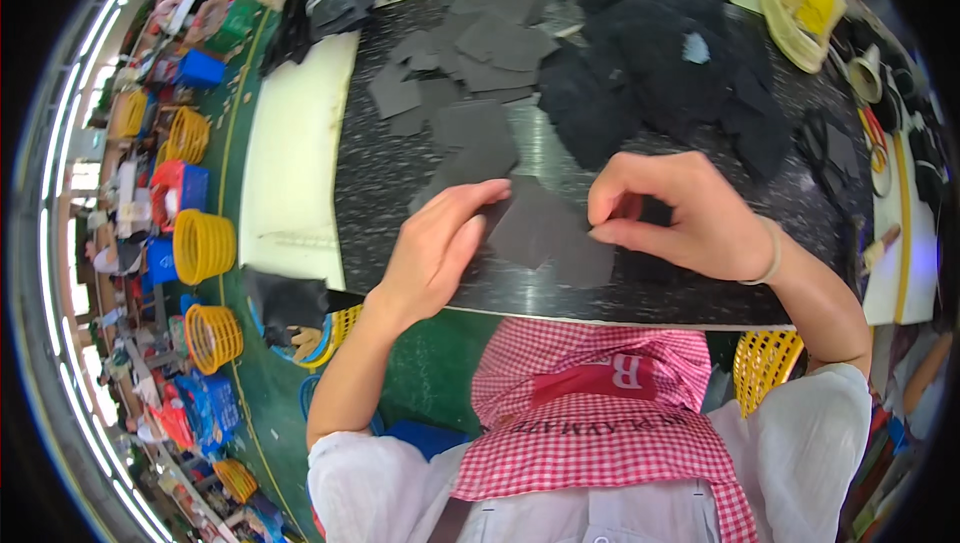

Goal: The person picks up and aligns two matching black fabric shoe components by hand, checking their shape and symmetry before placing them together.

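Note:
Two flat dark grey pieces of sheet material, overlapping, lie before me on the black speckled tabletop [400,233]. My left hand [430,248] closes its thumb and fingers on the left edge of the upper grey piece [532,221]. At the right, my right hand [690,213] is bent into a pinch just above the lower grey piece [585,261]. What its fingertips hold, if anything, is too small to make out. Beyond my left hand lie more loose grey pieces [475,133], spread up to a heap of similar cut pieces [500,38].
A pile of black cloth [650,63] fills the far right of the table. Black-handled scissors [815,148] rest near the right edge. A yellowish plastic container [800,13] stands at the far right corner. Yellow baskets [765,368] sit below the table and along the left floor.

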A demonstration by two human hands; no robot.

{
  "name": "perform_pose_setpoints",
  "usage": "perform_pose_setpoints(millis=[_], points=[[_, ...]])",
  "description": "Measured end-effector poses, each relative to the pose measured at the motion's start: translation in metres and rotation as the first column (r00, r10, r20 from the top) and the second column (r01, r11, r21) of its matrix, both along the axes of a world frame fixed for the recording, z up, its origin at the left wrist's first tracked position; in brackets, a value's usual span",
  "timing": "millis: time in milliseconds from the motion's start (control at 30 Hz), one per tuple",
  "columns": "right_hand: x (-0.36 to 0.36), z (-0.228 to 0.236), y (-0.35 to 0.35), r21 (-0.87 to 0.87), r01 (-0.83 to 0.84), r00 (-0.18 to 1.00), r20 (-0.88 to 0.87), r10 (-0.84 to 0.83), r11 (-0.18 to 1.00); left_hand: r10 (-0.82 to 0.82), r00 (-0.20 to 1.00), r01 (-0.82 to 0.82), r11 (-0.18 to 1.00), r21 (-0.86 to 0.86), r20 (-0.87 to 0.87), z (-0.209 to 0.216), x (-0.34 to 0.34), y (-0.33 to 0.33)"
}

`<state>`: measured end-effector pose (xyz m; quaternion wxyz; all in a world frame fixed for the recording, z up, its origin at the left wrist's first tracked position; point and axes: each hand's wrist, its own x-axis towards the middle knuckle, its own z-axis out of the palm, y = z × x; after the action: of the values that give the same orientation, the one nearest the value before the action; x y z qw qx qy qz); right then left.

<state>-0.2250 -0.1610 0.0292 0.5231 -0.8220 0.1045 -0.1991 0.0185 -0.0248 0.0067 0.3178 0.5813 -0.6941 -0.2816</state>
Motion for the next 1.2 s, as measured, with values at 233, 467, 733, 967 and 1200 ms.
perform_pose_setpoints(millis=[233, 467, 733, 967, 1200], points=[[-0.061, -0.012, -0.016, 0.055, 0.073, 0.991, -0.115, -0.066, 0.996, 0.124, 0.82, -0.068, 0.99, 0.121, -0.558, -0.005, -0.1, -0.018], [-0.069, -0.03, -0.01, -0.053, 0.249, 0.944, -0.212, -0.254, 0.967, 0.1, 0.939, -0.08, 0.994, 0.072, -0.328, -0.026, -0.12, -0.026], [-0.066, -0.044, -0.004, -0.581, 0.18, 0.956, -0.085, -0.279, 0.793, 0.094, 0.975, -0.058, 0.982, 0.178, -0.204, -0.021, -0.121, -0.041], [-0.017, -0.018, -0.062, -0.707, 0.558, 0.82, 0.387, -0.422, 0.434, -0.085, 0.938, 0.193, 0.934, -0.302, 0.335, -0.022, -0.112, -0.053], [-0.029, -0.033, -0.084, -0.559, 0.492, 0.868, 0.252, -0.428, 0.668, -0.119, 0.961, 0.253, 0.751, -0.61, 0.251, -0.019, -0.105, -0.101]])
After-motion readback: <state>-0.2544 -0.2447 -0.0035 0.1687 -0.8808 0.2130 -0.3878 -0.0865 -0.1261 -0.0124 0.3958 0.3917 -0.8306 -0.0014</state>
